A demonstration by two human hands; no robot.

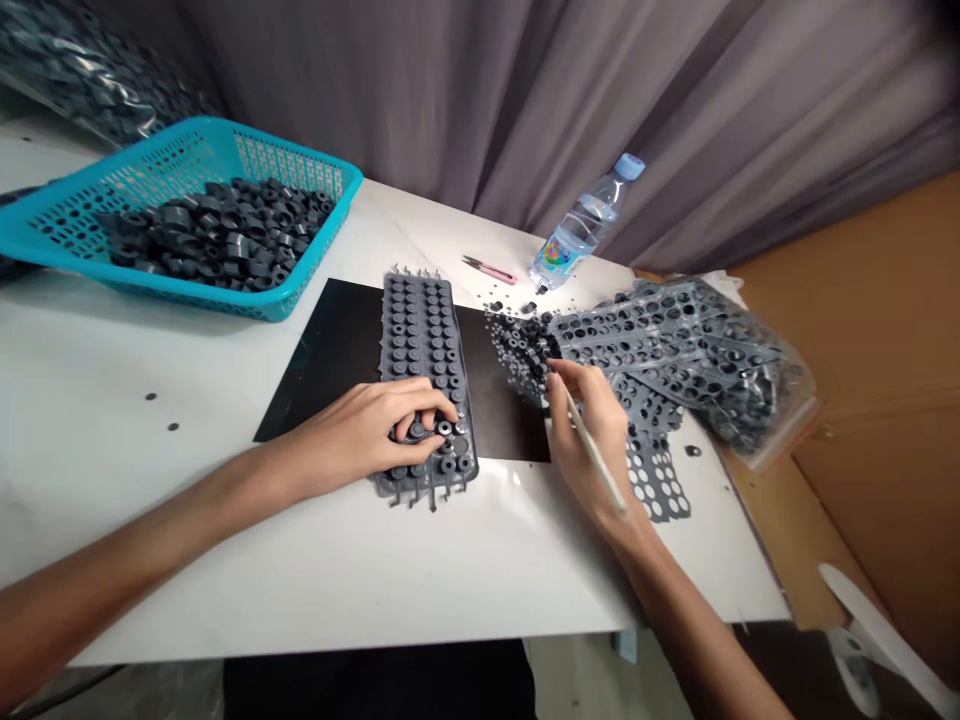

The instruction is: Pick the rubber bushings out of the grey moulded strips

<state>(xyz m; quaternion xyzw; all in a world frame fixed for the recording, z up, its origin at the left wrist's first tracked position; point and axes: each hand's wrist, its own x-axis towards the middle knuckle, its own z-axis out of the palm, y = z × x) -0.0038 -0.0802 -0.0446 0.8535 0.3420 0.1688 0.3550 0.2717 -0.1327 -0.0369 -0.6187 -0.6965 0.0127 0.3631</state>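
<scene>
A dark grey moulded rubber sheet [421, 330] with rows of round knobs lies lengthwise on a black mat [495, 420]. My left hand [386, 425] rests over its near end, fingers curled, with thumb and forefinger around one of the knobs near the right edge. My right hand [589, 420] is closed on a thin, pale, stick-like tool [596, 455], held like a pen. The tool's front end is by a heap of small dark rings and bits [529, 350]; I cannot tell whether it touches them. Punched-out grey sheets [637, 330] lie just beyond that hand.
At the left stands a turquoise basket [330, 240] of black rubber parts, with a clear bag [97, 70] of similar parts behind it. Pink-handled snips [491, 270] and a water bottle [577, 230] are at the back. A plastic bag [757, 390] sits at the right edge.
</scene>
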